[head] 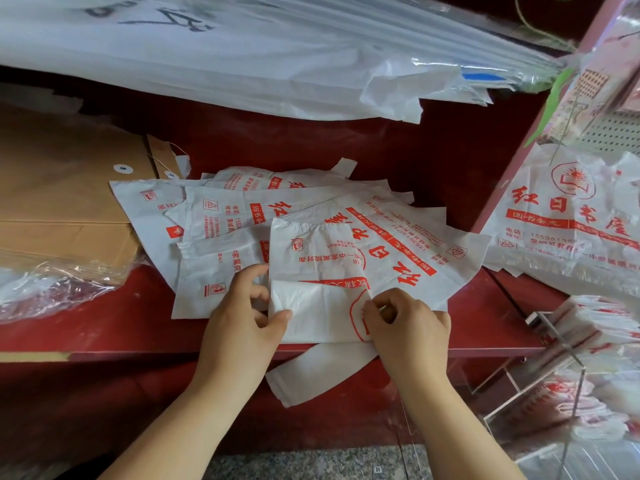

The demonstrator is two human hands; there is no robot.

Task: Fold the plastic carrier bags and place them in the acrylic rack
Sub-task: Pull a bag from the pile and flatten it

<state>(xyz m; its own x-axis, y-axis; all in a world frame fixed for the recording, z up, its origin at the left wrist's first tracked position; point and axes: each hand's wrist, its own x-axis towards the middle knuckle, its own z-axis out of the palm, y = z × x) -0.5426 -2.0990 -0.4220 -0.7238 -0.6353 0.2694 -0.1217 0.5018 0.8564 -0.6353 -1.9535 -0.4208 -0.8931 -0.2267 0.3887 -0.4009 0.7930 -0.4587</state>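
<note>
A white carrier bag with red print (318,271) lies partly folded at the front edge of the dark red shelf (104,327); one strip of it hangs over the edge. My left hand (242,317) pinches the folded white flap at its left side, thumb on top. My right hand (405,323) pinches the bag's right fold with curled fingers. Behind it spreads a loose pile of several similar bags (263,209). The clear acrylic rack (568,362) stands at the lower right with folded bags in its tiers.
Brown paper envelopes (69,202) lie stacked at the left, with crinkled clear plastic (45,289) in front of them. A large white plastic sheet (242,57) overhangs the shelf. More printed bags (568,216) hang at the right by a pink post.
</note>
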